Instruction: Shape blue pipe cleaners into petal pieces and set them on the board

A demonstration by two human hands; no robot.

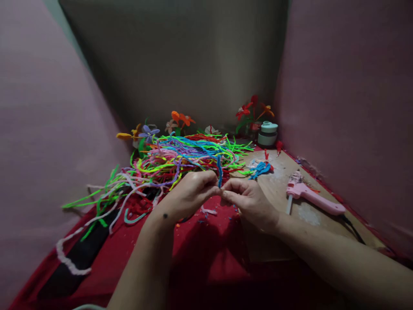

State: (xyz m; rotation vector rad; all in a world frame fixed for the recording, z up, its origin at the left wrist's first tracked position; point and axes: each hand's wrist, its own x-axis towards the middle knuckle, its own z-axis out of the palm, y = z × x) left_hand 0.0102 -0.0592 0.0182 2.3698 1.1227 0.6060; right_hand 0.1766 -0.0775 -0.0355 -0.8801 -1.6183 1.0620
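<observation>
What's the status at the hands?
Left hand and right hand pinched together at blue pipe cleaner, upright. Pink glue gun on board, right side. Pipe-cleaner pile just beyond.

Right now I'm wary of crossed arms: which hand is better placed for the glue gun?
Probably the right hand: the glue gun lies to its right; the left hand would cross over. Both meet at the blue stem.

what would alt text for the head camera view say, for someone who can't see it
Two bare hands, left and right, pinch a short blue fuzzy stem over a red cloth. Behind lies a multicoloured stem pile; a pink glue gun rests at right.
</observation>
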